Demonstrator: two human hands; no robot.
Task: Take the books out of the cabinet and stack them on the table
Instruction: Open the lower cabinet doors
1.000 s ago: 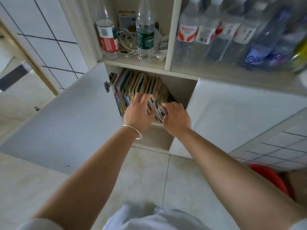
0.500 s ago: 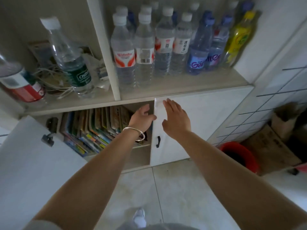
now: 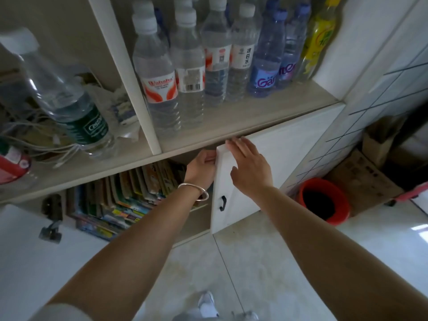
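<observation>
White laminate covers the right door (image 3: 273, 179), whose free edge stands just ajar beside the open compartment; the left hand (image 3: 201, 169) curls its fingers round that edge near the top corner, a thin metal bangle (image 3: 194, 190) on its wrist. The right hand (image 3: 249, 167) lies flat on the door's face with fingers straight, fingertips at the top edge under the shelf (image 3: 231, 126). A small black handle (image 3: 222, 203) sits lower on the door. The books (image 3: 125, 198) stand in the cabinet's lower compartment, left of the hands, thin glossy spines in blue, green and yellow, leaning rightward and packed close, neither hand touching them. The left door (image 3: 27, 251) swings wide open, a dark hinge (image 3: 51, 216) at its inner edge. Pale grainy board forms the shelf, with a white upright divider (image 3: 129, 79); clear ribbed plastic bottles (image 3: 185, 66) crowd its right bay, one larger bottle (image 3: 69, 98) and tangled cords (image 3: 34, 135) the left. Smooth pale floor tiles (image 3: 208, 262) lie open in front of the cabinet; a round red bin (image 3: 324, 200) stands on the floor to the right by the tiled wall
</observation>
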